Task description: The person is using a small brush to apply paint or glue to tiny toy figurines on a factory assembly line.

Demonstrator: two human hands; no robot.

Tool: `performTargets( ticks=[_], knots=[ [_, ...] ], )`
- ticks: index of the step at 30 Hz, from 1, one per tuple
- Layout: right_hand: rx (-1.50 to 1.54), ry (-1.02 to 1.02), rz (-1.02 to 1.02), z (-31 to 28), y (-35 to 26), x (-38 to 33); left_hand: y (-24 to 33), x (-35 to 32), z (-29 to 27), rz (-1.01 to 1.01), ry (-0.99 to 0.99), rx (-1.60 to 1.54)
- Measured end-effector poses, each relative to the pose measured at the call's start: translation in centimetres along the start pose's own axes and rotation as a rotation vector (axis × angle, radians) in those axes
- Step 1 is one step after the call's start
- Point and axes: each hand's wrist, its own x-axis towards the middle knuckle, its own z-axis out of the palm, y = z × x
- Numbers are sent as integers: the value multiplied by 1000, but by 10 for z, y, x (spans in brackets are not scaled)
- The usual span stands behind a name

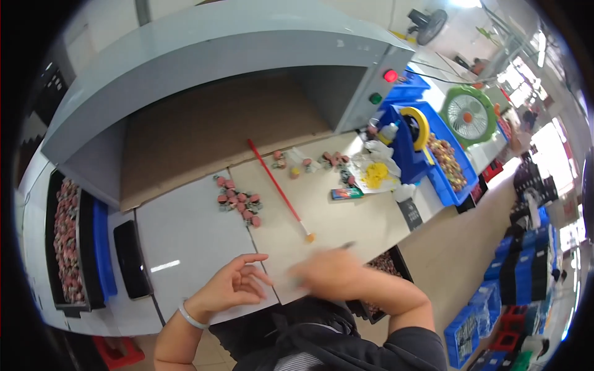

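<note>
My left hand (236,283) is raised over the near edge of the white table, its fingers apart and nothing in them. To its right, my right hand (329,272) is smeared by motion. A thin dark tip (348,245) shows beside it; whether the hand holds this I cannot make out. Beyond both hands lies a red stick (275,184) with a white and yellow-orange end. Small pink round pieces (238,201) sit in a cluster left of the stick. More such pieces (334,160) lie farther back on the right, near yellow paste (375,174) on white paper.
A grey box-like booth (247,46) with a red lamp (390,76) spans the back. At left are a black phone (131,258) and a black tray (88,247) of pieces. A green box (346,193), a blue bin (465,193) and a green fan (468,116) stand right.
</note>
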Motion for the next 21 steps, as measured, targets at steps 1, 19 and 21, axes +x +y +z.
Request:
performTargets(
  ticks=[1,19,21],
  knots=[
    [-170,217,217,-16,12,-25,0,-4,-2,8,110,76],
    [241,1054,158,-97,105,-53,43,41,-51,605,829,1395],
    [466,833,134,-72,75,-9,54,64,-81,671,808,1454]
  ],
)
